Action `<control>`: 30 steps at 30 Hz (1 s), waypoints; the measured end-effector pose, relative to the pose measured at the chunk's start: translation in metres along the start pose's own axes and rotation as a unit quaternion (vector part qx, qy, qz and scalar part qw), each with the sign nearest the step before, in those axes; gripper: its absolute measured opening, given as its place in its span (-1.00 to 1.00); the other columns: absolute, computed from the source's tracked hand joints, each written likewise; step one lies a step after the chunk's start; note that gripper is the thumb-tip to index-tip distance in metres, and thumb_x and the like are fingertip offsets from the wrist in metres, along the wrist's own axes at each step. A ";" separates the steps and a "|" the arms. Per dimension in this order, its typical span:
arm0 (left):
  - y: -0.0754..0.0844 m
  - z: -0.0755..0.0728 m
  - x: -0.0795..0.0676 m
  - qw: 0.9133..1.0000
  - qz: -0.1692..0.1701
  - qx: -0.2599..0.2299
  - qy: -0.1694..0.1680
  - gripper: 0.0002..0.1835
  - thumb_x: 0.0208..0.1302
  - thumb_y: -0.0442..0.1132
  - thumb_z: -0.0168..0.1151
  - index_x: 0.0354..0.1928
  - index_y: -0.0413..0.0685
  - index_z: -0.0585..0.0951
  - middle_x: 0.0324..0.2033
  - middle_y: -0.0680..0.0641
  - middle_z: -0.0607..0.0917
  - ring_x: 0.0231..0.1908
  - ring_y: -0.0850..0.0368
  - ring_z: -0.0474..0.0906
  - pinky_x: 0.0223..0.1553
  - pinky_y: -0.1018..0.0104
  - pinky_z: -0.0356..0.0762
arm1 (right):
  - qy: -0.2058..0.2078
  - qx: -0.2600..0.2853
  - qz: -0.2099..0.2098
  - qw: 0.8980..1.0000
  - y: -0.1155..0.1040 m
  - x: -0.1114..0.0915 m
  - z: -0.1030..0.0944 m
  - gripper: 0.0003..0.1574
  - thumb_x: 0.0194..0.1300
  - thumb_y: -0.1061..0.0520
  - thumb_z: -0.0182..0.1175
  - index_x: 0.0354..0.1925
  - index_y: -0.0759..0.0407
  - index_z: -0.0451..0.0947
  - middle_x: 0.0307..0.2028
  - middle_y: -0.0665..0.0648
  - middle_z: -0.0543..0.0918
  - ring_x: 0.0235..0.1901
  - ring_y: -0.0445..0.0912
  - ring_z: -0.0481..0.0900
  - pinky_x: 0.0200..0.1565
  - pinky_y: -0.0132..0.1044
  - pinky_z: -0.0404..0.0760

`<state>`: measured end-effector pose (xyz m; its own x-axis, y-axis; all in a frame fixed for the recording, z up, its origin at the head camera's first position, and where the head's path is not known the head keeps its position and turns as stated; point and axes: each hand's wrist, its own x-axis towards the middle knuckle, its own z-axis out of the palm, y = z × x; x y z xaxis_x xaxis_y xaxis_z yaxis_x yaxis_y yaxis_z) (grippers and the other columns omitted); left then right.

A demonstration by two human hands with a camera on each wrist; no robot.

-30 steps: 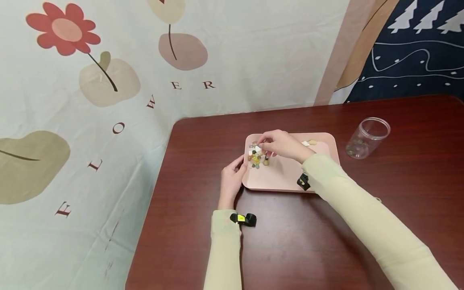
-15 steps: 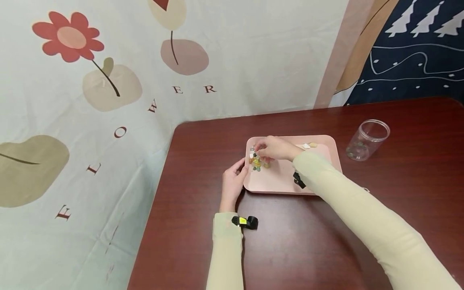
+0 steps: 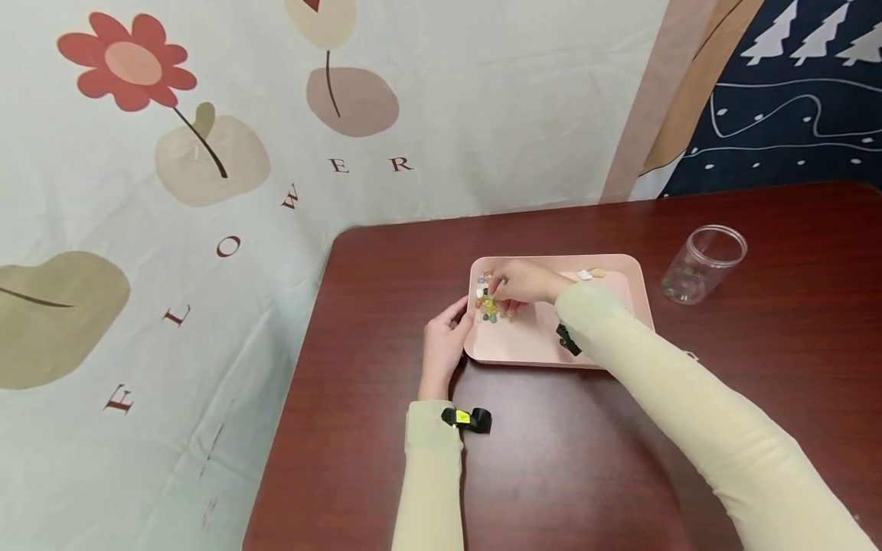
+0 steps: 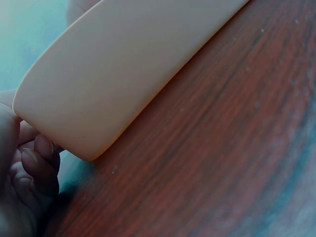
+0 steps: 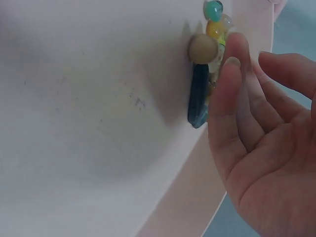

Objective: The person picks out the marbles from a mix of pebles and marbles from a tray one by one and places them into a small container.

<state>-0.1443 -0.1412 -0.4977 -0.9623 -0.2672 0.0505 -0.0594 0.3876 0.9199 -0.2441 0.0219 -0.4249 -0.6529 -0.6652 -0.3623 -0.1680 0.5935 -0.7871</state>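
A pink tray (image 3: 544,337) lies on the table. My left hand (image 3: 443,342) grips its left edge, thumb at the rim; the left wrist view shows the fingers (image 4: 42,163) curled against the tray wall. Small coloured stones (image 3: 487,306) cluster at the tray's left end. My right hand (image 3: 527,282) reaches in over them. In the right wrist view, its extended fingers (image 5: 228,91) stand right beside the cluster, thumb apart. A round tan stone (image 5: 202,48), a long dark stone (image 5: 198,91) and a green stone (image 5: 214,10) show there; the fingers partly hide others.
A clear jar (image 3: 703,264) with some dark stones at its bottom stands right of the tray. White and tan stones (image 3: 591,273) lie by the tray's far edge. A fabric backdrop (image 3: 482,115) hangs behind the red-brown table (image 3: 551,459).
My right hand has shifted slightly down and toward me over the cluster, its wrist moving left, and now covers the tan and dark stones. The left hand keeps its place on the tray.
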 end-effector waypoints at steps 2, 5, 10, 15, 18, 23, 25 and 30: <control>0.000 0.000 0.000 1.000 0.000 0.000 0.000 -0.67 0.15 -0.05 0.16 -0.01 0.21 0.59 -0.24 0.10 0.64 -0.55 0.22 0.46 -0.56 0.38 0.46 | -0.006 -0.003 0.005 1.000 0.000 0.001 0.002 -0.75 0.24 0.25 -0.01 -0.14 0.32 0.48 -0.52 0.21 0.62 -0.54 0.02 0.60 -0.47 -0.21 0.55; 0.000 0.000 -0.001 1.000 0.001 -0.006 0.000 -0.68 0.15 -0.06 0.16 -0.01 0.19 0.59 -0.21 0.09 0.63 -0.49 0.24 0.51 -0.51 0.39 0.49 | -0.008 -0.008 0.009 1.000 0.001 0.003 0.005 -0.75 0.23 0.25 -0.01 -0.14 0.32 0.48 -0.52 0.21 0.62 -0.54 0.01 0.60 -0.49 -0.24 0.54; 0.001 0.000 -0.002 1.000 0.003 -0.001 0.002 -0.67 0.14 -0.06 0.16 -0.02 0.18 0.59 -0.33 0.03 0.65 -0.55 0.23 0.49 -0.55 0.37 0.48 | 0.000 -0.016 0.020 1.000 0.002 0.005 0.009 -0.76 0.23 0.22 0.02 -0.17 0.31 0.50 -0.52 0.19 0.63 -0.56 -0.04 0.59 -0.51 -0.28 0.53; 0.000 0.000 -0.002 1.000 0.006 0.007 0.007 -0.67 0.14 -0.06 0.16 -0.01 0.18 0.59 -0.55 -0.02 0.62 -0.64 0.22 0.41 -0.62 0.36 0.43 | 0.010 -0.015 0.024 1.000 0.003 0.005 0.011 -0.76 0.21 0.23 0.03 -0.19 0.32 0.52 -0.56 0.18 0.61 -0.61 -0.08 0.56 -0.55 -0.30 0.51; -0.001 0.000 -0.003 1.000 0.005 0.007 0.007 -0.66 0.14 -0.07 0.16 -0.01 0.18 0.59 -0.45 0.01 0.65 -0.61 0.23 0.44 -0.59 0.36 0.45 | 0.012 -0.021 0.031 0.999 0.004 0.006 0.013 -0.77 0.19 0.22 0.05 -0.20 0.30 0.53 -0.58 0.15 0.61 -0.64 -0.11 0.54 -0.56 -0.32 0.51; -0.002 0.000 -0.003 1.000 -0.001 -0.001 0.004 -0.66 0.14 -0.06 0.16 -0.01 0.20 0.59 -0.23 0.08 0.64 -0.53 0.24 0.48 -0.52 0.36 0.49 | 0.007 -0.042 0.034 0.999 0.007 0.008 0.016 -0.82 0.16 0.24 0.09 -0.24 0.27 0.53 -0.58 0.12 0.60 -0.67 -0.17 0.48 -0.58 -0.36 0.48; -0.002 0.000 -0.003 1.000 -0.001 -0.001 0.004 -0.66 0.14 -0.06 0.16 -0.01 0.20 0.59 -0.24 0.08 0.64 -0.55 0.24 0.46 -0.52 0.36 0.48 | 0.007 -0.047 0.032 0.998 0.007 0.008 0.017 -0.84 0.13 0.25 0.11 -0.26 0.26 0.52 -0.59 0.11 0.59 -0.69 -0.18 0.45 -0.60 -0.37 0.46; -0.001 0.001 -0.002 1.000 0.007 -0.002 0.004 -0.66 0.13 -0.05 0.16 -0.01 0.19 0.59 -0.31 0.07 0.65 -0.59 0.24 0.44 -0.56 0.36 0.47 | 0.008 -0.055 0.027 0.998 0.008 0.008 0.017 -0.90 0.09 0.26 0.13 -0.34 0.23 0.49 -0.64 0.08 0.55 -0.73 -0.20 0.39 -0.63 -0.38 0.40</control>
<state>-0.1421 -0.1402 -0.4986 -0.9608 -0.2690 0.0669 -0.0446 0.3881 0.9205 -0.2383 0.0133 -0.4429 -0.6755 -0.6231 -0.3942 -0.2108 0.6756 -0.7065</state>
